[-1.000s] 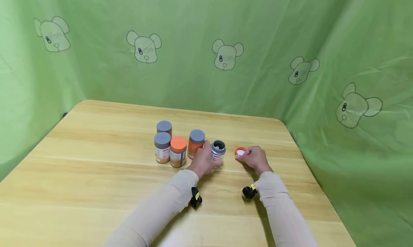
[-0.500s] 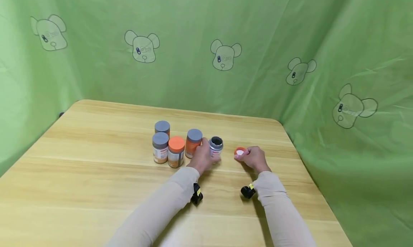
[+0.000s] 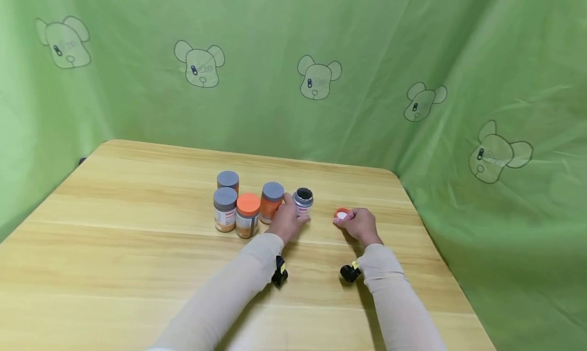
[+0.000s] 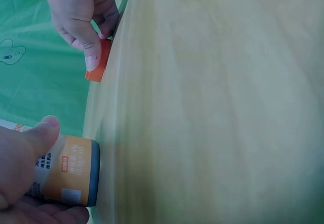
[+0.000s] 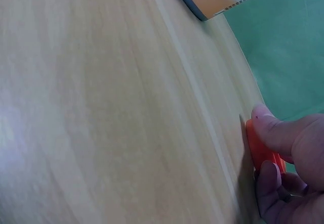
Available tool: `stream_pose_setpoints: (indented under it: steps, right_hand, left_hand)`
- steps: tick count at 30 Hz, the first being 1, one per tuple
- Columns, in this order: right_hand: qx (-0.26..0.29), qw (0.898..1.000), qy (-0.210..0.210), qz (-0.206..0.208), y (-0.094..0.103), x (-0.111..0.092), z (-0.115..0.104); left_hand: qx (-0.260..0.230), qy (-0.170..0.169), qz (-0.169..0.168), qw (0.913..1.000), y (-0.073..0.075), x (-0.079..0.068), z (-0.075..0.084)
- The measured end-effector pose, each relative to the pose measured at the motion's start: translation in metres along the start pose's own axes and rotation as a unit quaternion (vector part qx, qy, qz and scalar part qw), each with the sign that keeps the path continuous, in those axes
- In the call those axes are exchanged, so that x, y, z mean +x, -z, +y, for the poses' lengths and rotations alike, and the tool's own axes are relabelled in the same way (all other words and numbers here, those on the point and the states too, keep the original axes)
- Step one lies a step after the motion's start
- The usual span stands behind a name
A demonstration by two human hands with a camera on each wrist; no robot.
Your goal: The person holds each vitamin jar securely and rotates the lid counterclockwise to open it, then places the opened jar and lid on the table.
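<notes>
My left hand (image 3: pixel 285 221) grips an uncapped supplement bottle (image 3: pixel 303 207) by its side, thumb and fingers around it. The bottle stands upright, its dark mouth facing up. In the left wrist view, the bottle (image 4: pixel 71 171) shows an orange and white label and a grey base end at the table surface. To the right, my right hand (image 3: pixel 362 224) pinches an orange screw cap (image 3: pixel 340 213) by its edge, white liner facing up. The cap (image 5: pixel 260 148) lies at the table surface in the right wrist view, between thumb and fingers.
Left of my left hand stand a grey-capped orange bottle (image 3: pixel 271 203), an orange-capped bottle (image 3: pixel 247 216) and two grey-capped bottles, one (image 3: pixel 225 211) in front of the other (image 3: pixel 228 180). A green curtain (image 3: pixel 257 111) hangs behind the wooden table (image 3: pixel 137 269).
The uncapped bottle in my left hand has moved slightly away from me, and its inside shows less. My right hand keeps the cap at nearly the same spot. The head view has shifted slightly.
</notes>
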State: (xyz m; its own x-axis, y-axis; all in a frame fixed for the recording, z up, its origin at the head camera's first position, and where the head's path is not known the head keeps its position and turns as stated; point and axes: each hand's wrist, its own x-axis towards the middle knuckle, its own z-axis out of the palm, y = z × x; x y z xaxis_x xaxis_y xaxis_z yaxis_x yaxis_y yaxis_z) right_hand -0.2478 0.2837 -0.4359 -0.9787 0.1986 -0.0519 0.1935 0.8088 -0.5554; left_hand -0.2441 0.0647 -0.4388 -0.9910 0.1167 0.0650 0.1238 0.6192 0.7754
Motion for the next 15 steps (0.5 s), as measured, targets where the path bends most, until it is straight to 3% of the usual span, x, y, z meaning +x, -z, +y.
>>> stream_pose_setpoints:
  steps: [15]
  right_hand:
    - [0.005, 1.000, -0.004, -0.002, 0.0003, -0.0018, 0.0013]
  left_hand:
    - [0.007, 0.016, 0.007, 0.9998, -0.0009, 0.0001, 0.0022]
